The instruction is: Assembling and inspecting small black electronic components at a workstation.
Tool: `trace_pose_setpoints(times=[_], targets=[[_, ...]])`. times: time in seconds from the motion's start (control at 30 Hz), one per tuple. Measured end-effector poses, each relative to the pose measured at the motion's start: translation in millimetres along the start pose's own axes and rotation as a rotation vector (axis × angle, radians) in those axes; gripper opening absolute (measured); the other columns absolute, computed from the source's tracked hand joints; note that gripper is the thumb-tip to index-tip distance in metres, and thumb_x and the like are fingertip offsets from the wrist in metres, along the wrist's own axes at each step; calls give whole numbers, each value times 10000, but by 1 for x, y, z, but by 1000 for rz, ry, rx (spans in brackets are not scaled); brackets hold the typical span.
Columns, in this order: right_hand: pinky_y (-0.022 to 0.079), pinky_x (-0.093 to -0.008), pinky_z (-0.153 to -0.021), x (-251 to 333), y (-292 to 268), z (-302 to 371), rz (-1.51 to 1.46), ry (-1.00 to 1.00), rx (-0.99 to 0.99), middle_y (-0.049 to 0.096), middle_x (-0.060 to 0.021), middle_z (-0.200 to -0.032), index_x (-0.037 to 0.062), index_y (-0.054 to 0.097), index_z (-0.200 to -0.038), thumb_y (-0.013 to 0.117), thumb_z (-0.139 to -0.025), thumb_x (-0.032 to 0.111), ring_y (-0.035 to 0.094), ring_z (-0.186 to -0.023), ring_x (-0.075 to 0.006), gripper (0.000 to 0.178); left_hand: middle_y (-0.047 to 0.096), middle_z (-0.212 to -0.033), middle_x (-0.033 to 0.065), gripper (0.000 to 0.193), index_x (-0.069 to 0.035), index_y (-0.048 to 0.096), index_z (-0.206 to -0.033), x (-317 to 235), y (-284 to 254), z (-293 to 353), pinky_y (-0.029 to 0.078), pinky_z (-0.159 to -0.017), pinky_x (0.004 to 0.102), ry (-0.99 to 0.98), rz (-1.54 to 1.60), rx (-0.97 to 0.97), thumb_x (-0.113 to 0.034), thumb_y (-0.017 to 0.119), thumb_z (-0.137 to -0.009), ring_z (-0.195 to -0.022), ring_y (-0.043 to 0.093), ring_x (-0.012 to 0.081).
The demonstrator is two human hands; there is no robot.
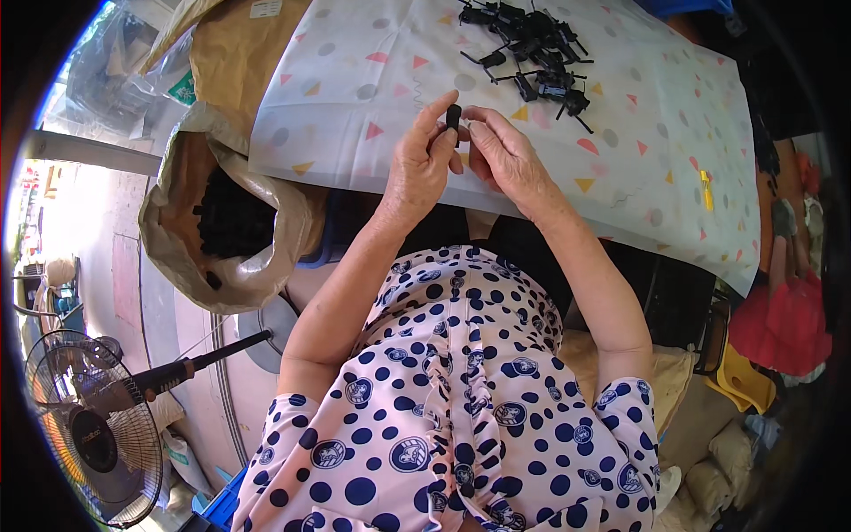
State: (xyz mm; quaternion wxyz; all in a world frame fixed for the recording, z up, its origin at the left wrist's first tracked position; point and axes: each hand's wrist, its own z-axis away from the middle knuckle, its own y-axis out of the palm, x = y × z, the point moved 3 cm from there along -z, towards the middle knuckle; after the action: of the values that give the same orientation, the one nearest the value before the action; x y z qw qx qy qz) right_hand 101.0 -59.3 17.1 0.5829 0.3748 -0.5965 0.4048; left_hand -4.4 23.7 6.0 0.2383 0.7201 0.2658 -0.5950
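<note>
While your left hand [420, 158] is pinching a small black piece [453, 116] between its thumb and fingers, your right hand [509, 160] is sitting just beside it. The right thumb and fingers are curling in close together, but I cannot tell whether they are touching the piece or holding anything. The piece is poking up above your left thumb, over the near part of the tabletop [332, 111], which is wearing a white cover with bright shapes. Past your hands, a messy pile of black parts [542, 55] is lying on the cover. A little yellow thing [706, 191] is lying toward the right end. On your left, an open sack [197, 273] is standing beside the tabletop, and more dark parts [235, 217] are lying inside it.
</note>
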Motion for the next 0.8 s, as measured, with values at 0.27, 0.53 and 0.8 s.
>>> trace_pose_setpoints(times=[0.27, 0.53, 0.8], targets=[[271, -191, -436, 5, 10, 1, -45, -19, 7, 483, 40, -667, 36, 483, -1244, 416, -1005, 331, 376, -518, -26, 386, 563, -734, 24, 379, -74, 514, -1281, 0, 1, 1, 446, -548, 222, 37, -51, -81, 19, 506, -914, -598, 505, 73], [417, -224, -575, 9, 12, 0, -82, -44, -45, 529, -5, -723, -13, 503, -1158, 427, -998, 176, 486, -641, -71, 260, 610, -763, 58, 340, -63, 559, -1235, -1, 5, 1, 478, -575, 245, 97, -162, -124, 8, 518, -906, -615, 548, 95], [227, -195, -375, 6, 6, -2, -171, 234, -64, 387, 76, -596, 111, 546, -1156, 438, -997, 252, 316, -457, -18, 239, 638, -740, 150, 345, -83, 572, -1208, -4, 9, -4, 492, -586, 297, 223, -527, -176, -22, 554, -869, -620, 624, 182]])
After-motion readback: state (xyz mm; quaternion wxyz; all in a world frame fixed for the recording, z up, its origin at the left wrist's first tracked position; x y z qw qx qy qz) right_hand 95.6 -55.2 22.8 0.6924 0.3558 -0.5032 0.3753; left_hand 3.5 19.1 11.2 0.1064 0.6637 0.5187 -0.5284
